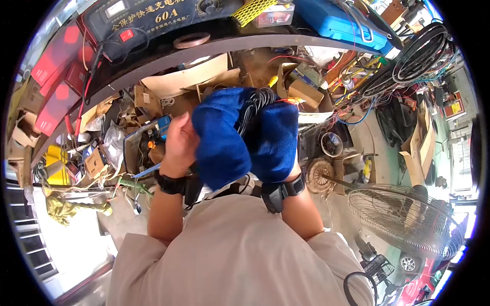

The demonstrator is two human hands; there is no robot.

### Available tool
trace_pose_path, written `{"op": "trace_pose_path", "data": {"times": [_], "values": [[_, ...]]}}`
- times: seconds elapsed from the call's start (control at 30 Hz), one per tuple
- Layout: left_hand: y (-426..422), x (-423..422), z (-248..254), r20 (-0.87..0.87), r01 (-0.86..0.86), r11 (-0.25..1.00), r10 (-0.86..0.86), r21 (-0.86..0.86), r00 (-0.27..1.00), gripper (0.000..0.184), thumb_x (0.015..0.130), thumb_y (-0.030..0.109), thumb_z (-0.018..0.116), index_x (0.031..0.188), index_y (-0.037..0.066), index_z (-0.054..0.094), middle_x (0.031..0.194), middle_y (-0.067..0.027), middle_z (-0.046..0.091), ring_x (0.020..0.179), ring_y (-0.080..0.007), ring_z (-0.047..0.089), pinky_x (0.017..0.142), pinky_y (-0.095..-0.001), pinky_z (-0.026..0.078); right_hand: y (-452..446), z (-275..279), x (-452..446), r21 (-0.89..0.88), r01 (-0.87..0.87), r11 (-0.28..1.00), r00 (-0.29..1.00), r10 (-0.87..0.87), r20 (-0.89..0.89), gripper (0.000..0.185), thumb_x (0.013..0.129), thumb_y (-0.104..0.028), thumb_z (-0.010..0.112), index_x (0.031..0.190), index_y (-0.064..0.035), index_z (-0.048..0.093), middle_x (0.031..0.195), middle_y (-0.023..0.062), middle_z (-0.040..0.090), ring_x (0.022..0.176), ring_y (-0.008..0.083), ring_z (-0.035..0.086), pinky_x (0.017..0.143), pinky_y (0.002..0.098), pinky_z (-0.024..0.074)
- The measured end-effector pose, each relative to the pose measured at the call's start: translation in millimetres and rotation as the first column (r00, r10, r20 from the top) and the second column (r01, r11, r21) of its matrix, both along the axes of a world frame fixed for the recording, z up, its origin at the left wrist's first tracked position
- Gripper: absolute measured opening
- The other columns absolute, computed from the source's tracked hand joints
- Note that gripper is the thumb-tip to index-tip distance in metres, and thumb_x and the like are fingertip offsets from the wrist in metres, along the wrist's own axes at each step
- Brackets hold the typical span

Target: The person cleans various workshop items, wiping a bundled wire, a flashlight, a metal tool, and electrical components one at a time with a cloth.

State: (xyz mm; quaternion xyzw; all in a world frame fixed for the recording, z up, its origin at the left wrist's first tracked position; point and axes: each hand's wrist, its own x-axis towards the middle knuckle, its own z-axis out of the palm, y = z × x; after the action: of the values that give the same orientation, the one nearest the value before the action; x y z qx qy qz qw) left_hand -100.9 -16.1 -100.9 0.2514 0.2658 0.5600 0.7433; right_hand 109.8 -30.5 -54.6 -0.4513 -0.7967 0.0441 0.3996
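Observation:
A blue cloth (219, 137) hangs in front of my chest, its left part slightly blurred. Across its middle lies a looped bundle of thin black cable (252, 109), with cloth on both sides. My left hand (181, 143) is closed at the cloth's left edge, thumb upward, the fingertips hidden behind the fabric. The cloth's right part covers my right hand (297, 168), so only a sliver near the wrist shows and its fingers cannot be seen. Both wrists wear black straps.
A dark bench holds a charger marked 60A (163, 23), a tape roll (191, 40) and a blue case (337, 23). Cluttered cardboard boxes (186, 76) lie beneath. Coiled black cables (421, 56) hang at right, above a caged fan (408, 219).

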Motion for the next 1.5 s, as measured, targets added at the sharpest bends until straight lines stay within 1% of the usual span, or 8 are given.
{"op": "trace_pose_path", "data": {"times": [0.17, 0.43, 0.57, 0.7, 0.97, 1.13, 1.37, 1.5], "values": [[2.5, 10.4, -44.6, -0.068, 0.309, 0.905, -0.302, 0.293, 0.951, 0.038, 0.082, 0.015, 0.056, 0.115, -0.003, 0.051, 0.128, -0.0112, 0.045, 0.118, -0.0216, 0.043, 0.102, -0.0356, 0.030, -0.8, -37.1, -9.8, -0.211, -0.353, 0.911, 0.565, 0.028, -0.824, 0.032, 0.080, -0.026, 0.058, 0.102, -0.0030, 0.053, 0.096, 0.0063, 0.059, 0.083, 0.0218, 0.056, 0.078, 0.0369, 0.0461], [-9.5, 66.1, -32.6, -0.691, 0.146, 0.790, 0.411, 0.596, 0.595, 0.062, 0.079, 0.011, 0.068, 0.123, 0.000, 0.025, 0.108, -0.0215, 0.052, 0.098, -0.0281, 0.056, 0.089, -0.0379, 0.042, -11.4, -56.3, -14.1, -0.225, -0.589, 0.776, 0.075, -0.225, -0.972, 0.029, 0.083, -0.019, 0.046, 0.108, -0.0040, 0.046, 0.098, 0.0030, 0.051, 0.091, 0.0125, 0.050, 0.083, 0.0285, 0.0420], [-14.1, 71.0, -34.2, -0.673, 0.148, 0.700, 0.572, 0.698, 0.469, 0.054, 0.081, 0.013, 0.066, 0.120, -0.004, 0.032, 0.108, -0.0265, 0.053, 0.097, -0.0363, 0.056, 0.084, -0.0383, 0.044, -7.0, -57.3, -11.8, -0.173, -0.017, 0.985, 0.823, -0.084, -0.562, 0.027, 0.075, -0.004, 0.063, 0.096, -0.0037, 0.047, 0.088, 0.0013, 0.050, 0.085, 0.0154, 0.049, 0.081, 0.0320, 0.0402], [-3.6, 59.9, -33.9, -0.609, 0.190, 0.612, 0.605, 0.768, 0.513, 0.044, 0.081, 0.016, 0.065, 0.114, -0.004, 0.042, 0.102, -0.0238, 0.057, 0.092, -0.0391, 0.057, 0.080, -0.0406, 0.045, -4.7, -56.3, 0.6, -0.363, -0.495, 0.790, 0.583, -0.008, -0.812, 0.044, 0.086, -0.021, 0.058, 0.122, -0.0044, 0.039, 0.111, 0.0086, 0.051, 0.104, 0.0205, 0.050, 0.097, 0.0352, 0.0365], [-12.2, 59.5, 5.6, -0.738, 0.564, 0.497, 0.570, 0.660, 0.361, 0.042, 0.078, 0.019, 0.068, 0.108, 0.000, 0.047, 0.101, -0.0201, 0.054, 0.090, -0.0381, 0.054, 0.079, -0.0396, 0.045, 17.3, -67.7, 17.6, -0.150, -0.147, 0.978, 0.949, 0.097, -0.300, 0.042, 0.086, -0.013, 0.056, 0.122, -0.0023, 0.039, 0.114, 0.0085, 0.051, 0.106, 0.0187, 0.050, 0.094, 0.0335, 0.0409], [-19.3, 64.7, -29.2, -0.469, -0.051, 0.789, 0.414, 0.612, 0.780, 0.055, 0.080, 0.016, 0.069, 0.118, -0.003, 0.033, 0.105, -0.0162, 0.049, 0.096, -0.0219, 0.051, 0.085, -0.0356, 0.042, 0.9, -64.8, 9.2, -0.215, -0.469, 0.856, 0.591, 0.123, -0.797, 0.042, 0.093, -0.021, 0.048, 0.130, -0.0070, 0.035, 0.116, 0.0092, 0.052, 0.105, 0.0195, 0.052, 0.094, 0.0353, 0.0422], [-18.7, 56.8, -21.3, -0.657, 0.299, 0.588, 0.629, 0.752, 0.416, 0.055, 0.080, 0.014, 0.069, 0.117, -0.004, 0.033, 0.091, -0.0187, 0.057, 0.083, -0.0278, 0.059, 0.078, -0.0366, 0.046, 1.9, -52.0, -15.3, 0.095, -0.694, 0.714, -0.227, -0.092, -0.970, 0.040, 0.084, -0.017, 0.048, 0.121, -0.0050, 0.041, 0.110, 0.0101, 0.053, 0.101, 0.0208, 0.054, 0.087, 0.0346, 0.0443], [-22.2, 63.5, -21.7, -0.623, 0.176, 0.659, 0.538, 0.731, 0.568, 0.056, 0.081, 0.016, 0.068, 0.119, -0.005, 0.032, 0.098, -0.0181, 0.055, 0.089, -0.0252, 0.057, 0.083, -0.0351, 0.045, 16.7, -61.6, 1.0, -0.217, -0.082, 0.973, 0.899, -0.022, -0.438, 0.042, 0.086, -0.036, 0.042, 0.114, -0.0040, 0.045, 0.109, 0.0110, 0.051, 0.101, 0.0222, 0.050, 0.089, 0.0359, 0.0395]]}}
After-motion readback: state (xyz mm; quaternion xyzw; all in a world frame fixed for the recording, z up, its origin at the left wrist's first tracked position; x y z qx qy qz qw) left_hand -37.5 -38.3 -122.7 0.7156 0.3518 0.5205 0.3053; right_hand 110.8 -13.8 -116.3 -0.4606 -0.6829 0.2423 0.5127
